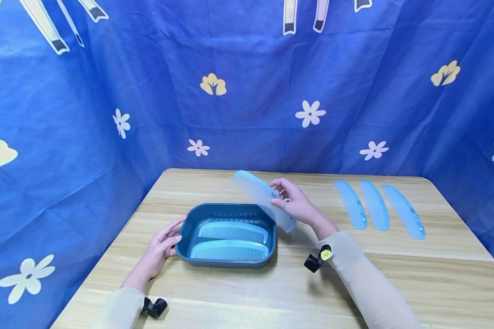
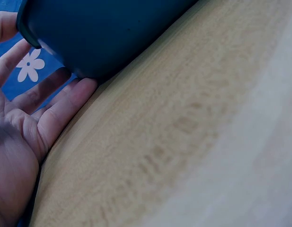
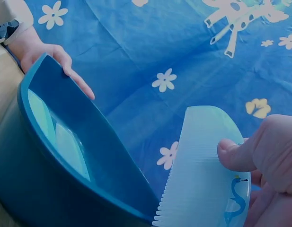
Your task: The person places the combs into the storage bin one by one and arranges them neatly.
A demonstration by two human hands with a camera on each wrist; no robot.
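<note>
In the head view, my right hand [image 1: 294,201] pinches a light blue comb [image 1: 257,194] between thumb and fingers. The comb hangs tilted above the right end of a dark blue basin [image 1: 226,263], its teeth facing down and left. A blue bird-like print shows on the comb [image 3: 207,161] in the right wrist view. Two more combs, an upper comb [image 1: 232,230] and a lower comb [image 1: 229,250], lie side by side inside the basin. Against the basin's left end rests my left hand [image 1: 160,244], fingers spread and fairly straight, touching its outer wall [image 2: 112,33].
On the right of the wooden table [image 1: 313,297] lie three loose combs: a left one [image 1: 350,203], a middle one [image 1: 374,205] and a right one [image 1: 403,211]. A blue patterned curtain [image 1: 251,114] hangs behind the table and along both sides.
</note>
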